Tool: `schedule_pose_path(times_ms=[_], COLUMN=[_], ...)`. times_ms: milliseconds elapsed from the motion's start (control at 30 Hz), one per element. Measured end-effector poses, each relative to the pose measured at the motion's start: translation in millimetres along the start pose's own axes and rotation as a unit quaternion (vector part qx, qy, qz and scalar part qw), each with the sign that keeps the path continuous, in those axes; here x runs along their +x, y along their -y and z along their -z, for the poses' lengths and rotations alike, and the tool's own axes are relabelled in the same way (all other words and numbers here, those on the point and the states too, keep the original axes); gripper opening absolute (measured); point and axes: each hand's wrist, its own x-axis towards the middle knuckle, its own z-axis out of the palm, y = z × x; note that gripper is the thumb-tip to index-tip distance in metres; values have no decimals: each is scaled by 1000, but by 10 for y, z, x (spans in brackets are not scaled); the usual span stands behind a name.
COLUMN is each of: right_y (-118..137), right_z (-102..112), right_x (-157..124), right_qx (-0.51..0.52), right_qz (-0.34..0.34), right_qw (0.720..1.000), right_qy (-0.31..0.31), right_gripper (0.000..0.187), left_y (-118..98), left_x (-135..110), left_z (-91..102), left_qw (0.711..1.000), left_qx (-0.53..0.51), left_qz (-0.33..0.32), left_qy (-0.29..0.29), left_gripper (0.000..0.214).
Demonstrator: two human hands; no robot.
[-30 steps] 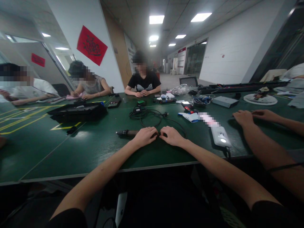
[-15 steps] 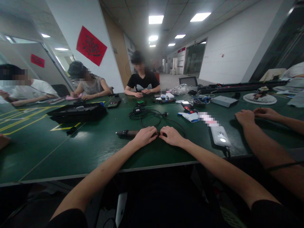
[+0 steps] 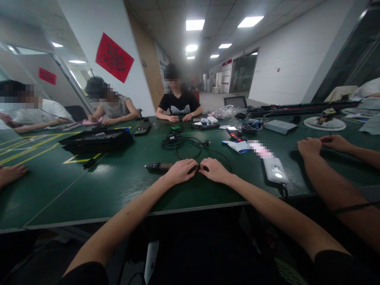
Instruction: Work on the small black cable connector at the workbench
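Note:
A dark electric screwdriver [image 3: 162, 167] lies along the green table in front of me, its tip pointing left. My left hand [image 3: 181, 171] is closed around its rear end. Just to the right, my right hand [image 3: 216, 170] is closed on the dark cable connector [image 3: 204, 168], with the fingertips meeting the tool's tail end. A small gap shows between the two hands; whether connector and tool are joined is too small to tell. Behind my hands lies a coiled black power cord [image 3: 184, 141] with an adapter block [image 3: 171, 137], one strand of it running down toward my right hand.
At the left stands a black open tray [image 3: 96, 141]. To the right are a blue-white packet [image 3: 236, 146], a white power strip [image 3: 275, 170] and a grey box [image 3: 280, 126]. A co-worker's hands [image 3: 310, 146] work at the right; another hand [image 3: 13, 174] rests at the left edge.
My hands stay almost in place, with the gap between them slightly clearer. The co-worker's hand at the left edge has come further in; the hands at the right shifted a little right.

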Motion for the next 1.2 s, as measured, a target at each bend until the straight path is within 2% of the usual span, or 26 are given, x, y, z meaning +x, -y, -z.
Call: schedule_pose_path(times_ms=[300, 567, 900, 1200], right_y=[-13, -22, -24, -26], right_z=[-22, -28, -29, -27], right_x=[3, -2, 1, 3], right_qx=[-2, 0, 1, -1], right_qz=[5, 7, 9, 7], right_qw=[1000, 1000, 1000, 1000], right_qy=[-5, -9, -8, -6], right_gripper=[14, 13, 12, 12], left_y=[11, 28, 13, -35], left_x=[15, -6, 22, 2], left_z=[-50, 6, 10, 92], left_qw=[999, 998, 993, 997], left_qx=[44, 52, 116, 67], left_qz=[19, -27, -25, -34], left_qy=[-9, -18, -21, -13], left_gripper=[15, 22, 20, 25])
